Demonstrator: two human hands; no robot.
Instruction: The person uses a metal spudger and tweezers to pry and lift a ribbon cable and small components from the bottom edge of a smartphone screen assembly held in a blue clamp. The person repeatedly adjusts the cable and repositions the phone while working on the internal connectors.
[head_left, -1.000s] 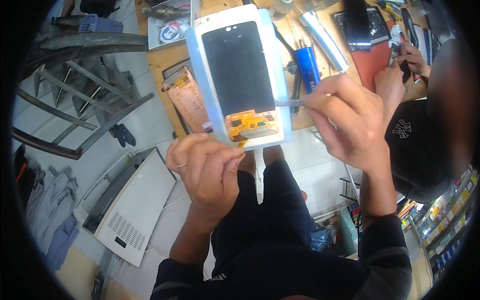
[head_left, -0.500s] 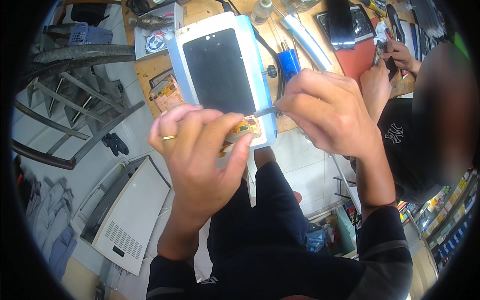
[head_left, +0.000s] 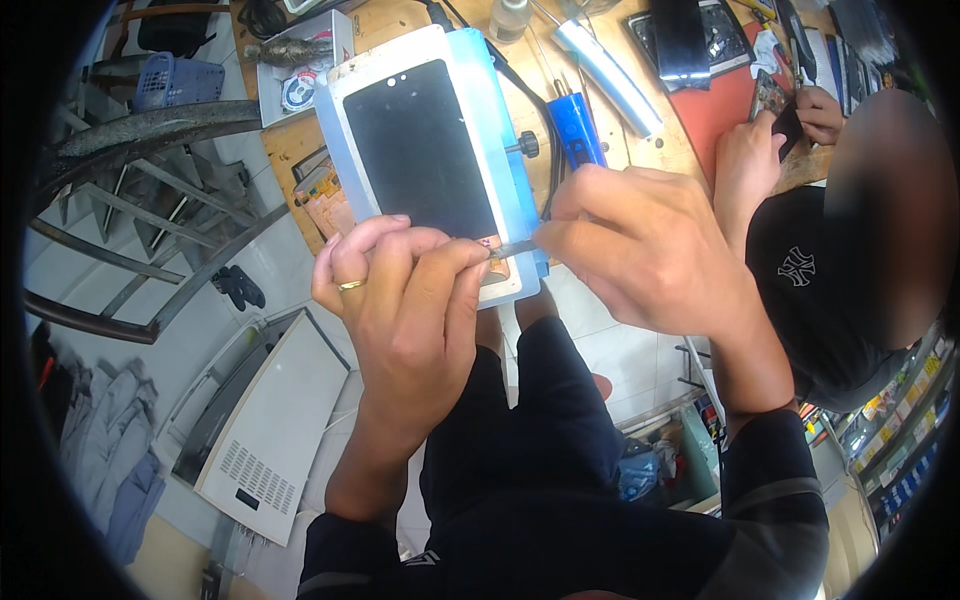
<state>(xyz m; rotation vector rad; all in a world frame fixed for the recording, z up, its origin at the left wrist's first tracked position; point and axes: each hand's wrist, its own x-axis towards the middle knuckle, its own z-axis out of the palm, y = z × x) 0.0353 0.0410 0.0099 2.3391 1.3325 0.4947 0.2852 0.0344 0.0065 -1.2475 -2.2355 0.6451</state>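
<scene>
A dark phone screen panel [head_left: 418,150] lies in a white frame [head_left: 335,85] on a blue clamp stand [head_left: 512,190]. At its near end, a strip of copper-coloured flex circuit [head_left: 497,268] shows partly beneath my fingers. My left hand [head_left: 405,300], with a gold ring, rests over that end, thumb and forefinger drawn together; what they grip is hidden. My right hand [head_left: 645,245] pinches a thin metal blade [head_left: 514,248], its tip reaching my left fingertips at the panel's edge.
Right of the stand lie a blue handheld tool [head_left: 576,130] and a clear roll [head_left: 610,80]. A glass bottle [head_left: 510,18] stands behind. Back left sits a white box [head_left: 305,65] of oddments. At the right, another person's hands [head_left: 750,160] hold a dark flat piece.
My left thumb has moved up against the forefinger, covering more of the copper-coloured flex. My right hand and the blade have shifted slightly left and down. The whole view has shifted a little.
</scene>
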